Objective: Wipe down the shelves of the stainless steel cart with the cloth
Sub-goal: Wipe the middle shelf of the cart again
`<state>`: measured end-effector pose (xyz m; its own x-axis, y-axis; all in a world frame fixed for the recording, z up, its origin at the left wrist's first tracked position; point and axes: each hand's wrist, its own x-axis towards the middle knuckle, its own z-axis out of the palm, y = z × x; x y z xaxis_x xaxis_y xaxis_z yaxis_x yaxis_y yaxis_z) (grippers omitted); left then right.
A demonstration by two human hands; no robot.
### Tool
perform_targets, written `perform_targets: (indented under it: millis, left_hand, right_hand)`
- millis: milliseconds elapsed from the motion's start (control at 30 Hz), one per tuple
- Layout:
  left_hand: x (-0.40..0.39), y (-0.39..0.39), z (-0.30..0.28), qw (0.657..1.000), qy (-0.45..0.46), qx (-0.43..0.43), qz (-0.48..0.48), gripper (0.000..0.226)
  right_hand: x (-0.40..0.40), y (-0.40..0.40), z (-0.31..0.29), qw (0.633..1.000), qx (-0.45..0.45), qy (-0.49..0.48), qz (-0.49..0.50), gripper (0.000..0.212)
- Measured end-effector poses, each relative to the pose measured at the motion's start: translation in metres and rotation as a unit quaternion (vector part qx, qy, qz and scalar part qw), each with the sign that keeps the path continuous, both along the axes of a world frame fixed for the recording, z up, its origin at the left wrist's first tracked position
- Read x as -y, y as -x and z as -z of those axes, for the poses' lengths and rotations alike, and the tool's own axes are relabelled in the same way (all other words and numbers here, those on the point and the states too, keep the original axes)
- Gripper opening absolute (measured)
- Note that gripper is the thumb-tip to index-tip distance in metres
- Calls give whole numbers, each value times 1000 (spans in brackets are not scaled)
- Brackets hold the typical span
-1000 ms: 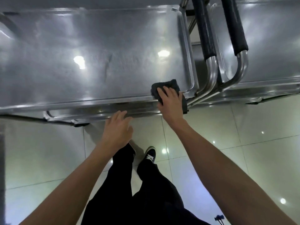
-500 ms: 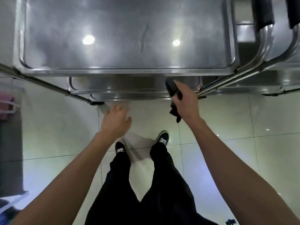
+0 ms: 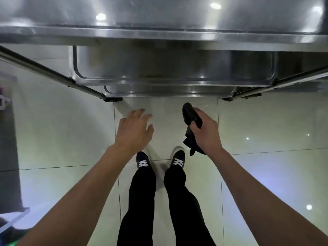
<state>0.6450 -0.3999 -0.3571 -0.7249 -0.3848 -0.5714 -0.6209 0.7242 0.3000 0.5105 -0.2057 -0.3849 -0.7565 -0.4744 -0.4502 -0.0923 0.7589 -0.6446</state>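
Right hand [image 3: 206,134] grips the cloth [image 3: 190,121], held clear of the cart [image 3: 159,37] above the floor [image 3: 266,130]; left hand [image 3: 134,133] hangs with fingers released, holding nothing. Risk: the cloth's loose tail may snag on a shelf rim. Middle shelf [image 3: 168,68] and bottom shelf [image 3: 168,90] show nothing on their visible parts.

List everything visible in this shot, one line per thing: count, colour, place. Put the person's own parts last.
cart: one, stainless steel, across the top; three stacked shelves show.
cloth: one, black, held over the floor in front of the cart.
floor: pale glossy tiles, below the cart.
dark strip: one, grey, far left edge; cannot tell what it is.
shoes: two, dark with white laces, centre.
trousers: black, bottom centre.
left hand: one, fingers spread, holds nothing, touches nothing.
right hand: one, grips the cloth.
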Motion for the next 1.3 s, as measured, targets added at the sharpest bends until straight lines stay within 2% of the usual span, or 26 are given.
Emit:
perform_targets:
  millis: [267,467,667,767,900,1033,1167,1300]
  left_hand:
    - [23,49,63,997,30,-71,2,46]
    - [44,84,71,993,55,-104,1,46]
    - [57,104,84,987,59,-150,11,47]
    - [61,112,99,981,74,-177,21,44]
    - [63,121,118,972,117,-200,42,42]
    - [59,129,139,961,161,-216,69,39]
    - [53,127,167,944,194,-262,51,49]
    - [52,123,185,921,215,-325,24,40]
  right_hand:
    - [61,65,57,996,-78,40,4,50]
    - [99,110,53,977,-179,118,5,37]
    - [130,137,46,967,-242,58,-48,44]
    - [144,141,65,961,-266,31,-70,43]
    - [154,141,99,969,-222,65,-85,41]
    - [155,135,132,956,-246,44,-156,41]
    - [151,126,160,931,-304,-5,-203,48]
    - [161,126,158,930,-306,0,-204,52]
